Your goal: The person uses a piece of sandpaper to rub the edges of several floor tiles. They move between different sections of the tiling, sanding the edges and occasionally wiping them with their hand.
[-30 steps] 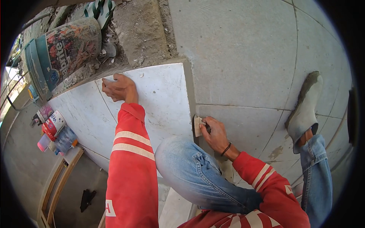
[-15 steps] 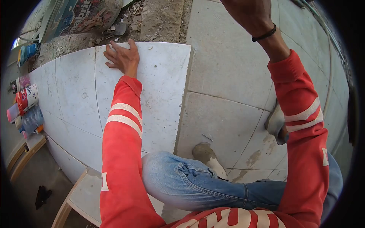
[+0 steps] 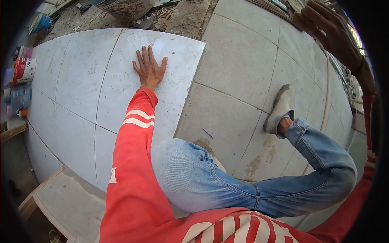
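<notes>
1. The white tiled surface [image 3: 81,77] lies directly under the left hand [image 3: 150,73], which is open, palm down, fingers spread and pointing toward the surface's far edge.
2. That surface runs lengthwise across the view, from its straight right edge beside the grey floor tiles [image 3: 235,56] away to the left; the left hand sits toward its right end.
3. The right hand [image 3: 336,38] is raised at the upper right, well apart from the white tiles, with the grey floor between. Its fingers look partly bent; whether it holds anything, I cannot tell. The left hand is clearly the nearer.
4. A thin sliver [image 3: 208,133] lies on the grey floor, just right of the white edge, near the bent knee [image 3: 174,162]. A shoe [image 3: 280,107] stands farther right.
5. A labelled tub [image 3: 25,71] and a clear bottle [image 3: 21,97] sit at the far left; a stained bucket [image 3: 125,8] and rubble [image 3: 164,18] lie beyond the far edge.
</notes>
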### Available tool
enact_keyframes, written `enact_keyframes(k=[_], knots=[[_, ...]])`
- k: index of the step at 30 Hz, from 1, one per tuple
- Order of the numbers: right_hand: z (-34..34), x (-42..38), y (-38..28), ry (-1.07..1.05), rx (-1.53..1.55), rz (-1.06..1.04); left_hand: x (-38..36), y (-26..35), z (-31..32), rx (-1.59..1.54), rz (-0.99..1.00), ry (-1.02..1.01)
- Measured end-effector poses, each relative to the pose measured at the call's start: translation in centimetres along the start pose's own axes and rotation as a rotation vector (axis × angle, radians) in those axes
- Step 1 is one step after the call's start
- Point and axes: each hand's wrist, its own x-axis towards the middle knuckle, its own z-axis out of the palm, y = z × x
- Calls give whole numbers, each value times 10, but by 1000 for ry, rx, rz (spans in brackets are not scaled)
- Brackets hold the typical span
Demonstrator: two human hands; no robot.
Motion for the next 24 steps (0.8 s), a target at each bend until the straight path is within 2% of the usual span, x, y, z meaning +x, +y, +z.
enact_keyframes(k=[4,6,9,10,11,12,13,15,17,18,19,20,21,23,24], knots=[[-70,-41,32,8,-61,202,-13,7,-8,1,3,4],[-84,-58,37,16,-37,270,-40,13,-12,-11,27,14],[-77,-51,5,39,88,321,-91,34,-19,-38,85,-25],[-68,-44,-23,94,131,406,-108,41,-25,-53,107,-34],[-51,-36,-40,42,364,430,-125,47,-30,-71,119,-63],[-30,-27,-61,128,306,308,-141,53,-37,-67,124,-83],[-15,-18,-86,83,376,357,-154,60,-47,-84,121,-84],[48,-7,-116,89,527,319,-181,66,-65,-81,79,-89],[96,11,-144,89,707,339,-208,70,-83,-420,-65,-149],[120,22,-157,105,765,335,-224,73,-102,-395,-95,-153],[143,33,-167,20,805,339,-239,79,-126,-637,-234,-207],[161,49,-176,33,833,311,-255,84,-144,-882,-374,-247],[178,67,-186,17,869,342,-273,86,-153,-859,-408,-236],[212,101,-207,0,937,351,-312,91,-173,-1250,-521,-528],[228,118,-216,34,944,396,-328,95,-180,-1236,-556,-521]])
